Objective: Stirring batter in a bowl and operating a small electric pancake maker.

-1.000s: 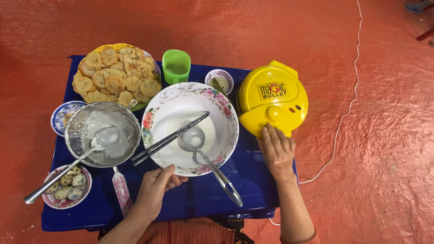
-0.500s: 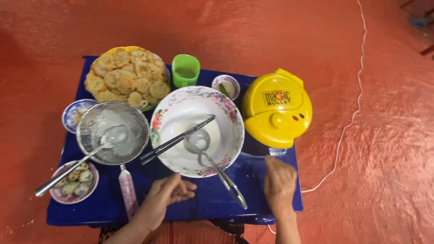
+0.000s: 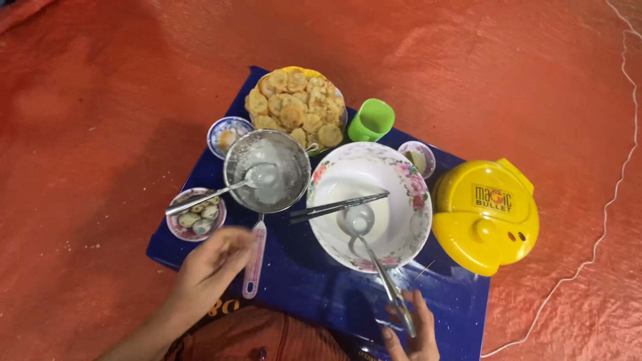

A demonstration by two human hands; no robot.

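The metal ladle [image 3: 364, 230] rests in the large floral porcelain bowl [image 3: 401, 200] at the middle of the blue desk [image 3: 314, 281]; its round cup sits in thin white batter and its long shiny handle slopes over the near rim toward the right hand [image 3: 411, 334]. That hand's fingers [image 3: 422, 314] lie loosely spread beside the handle's end; whether they touch it I cannot tell. A pair of dark chopsticks [image 3: 338, 207] lies across the bowl's left rim. The left hand [image 3: 210, 264] hovers, fingers relaxed and holding nothing, just left of the pink handle of the metal sieve [image 3: 267, 170], whose mesh is caked with white flour and holds a spoon [image 3: 221, 190]. Nearby stand a small dish of speckled eggs [image 3: 196, 217], a plate of golden round cakes [image 3: 294, 107], a green plastic cup [image 3: 371, 120] and a glossy yellow lidded cooker [image 3: 485, 217]. Against half a second ago, the right hand has come back from beside the cooker to the ladle handle, and the left has moved left.
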